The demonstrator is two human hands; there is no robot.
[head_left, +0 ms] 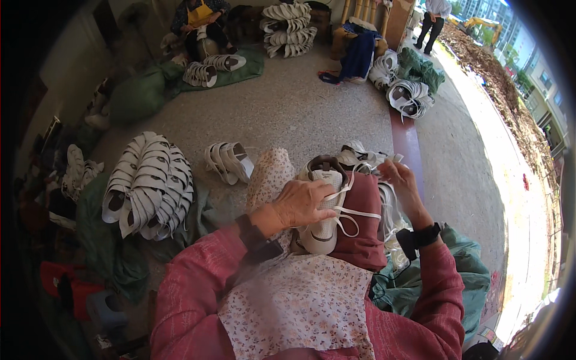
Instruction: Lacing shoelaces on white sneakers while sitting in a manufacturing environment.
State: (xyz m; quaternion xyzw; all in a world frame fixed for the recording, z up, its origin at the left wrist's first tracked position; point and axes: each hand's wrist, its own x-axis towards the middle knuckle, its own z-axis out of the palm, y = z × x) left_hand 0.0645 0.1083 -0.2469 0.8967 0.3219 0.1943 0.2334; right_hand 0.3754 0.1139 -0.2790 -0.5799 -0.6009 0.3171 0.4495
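Note:
A white and beige shoe upper point(318, 236) with a brown lining lies across my lap, its toe toward me. My left hand point(305, 205) is closed over its side, with fingers on the lacing area. A white shoelace point(362, 214) runs from the upper in loose loops over a dark red cloth point(359, 239) on my right thigh. My right hand point(404, 185) is raised to the right of the upper, its fingers pinched on a white lace near the fingertips. Just beyond the lap, more white uppers point(355, 151) and loose laces are partly hidden by the cloth and my right hand.
A large stack of nested uppers point(150, 183) stands at left on green cloth, with a small group point(230, 162) beside it. Green sacking point(459, 264) lies by my right arm. Farther off are more stacks point(411, 99), a seated person point(201, 21) and a standing person point(433, 23).

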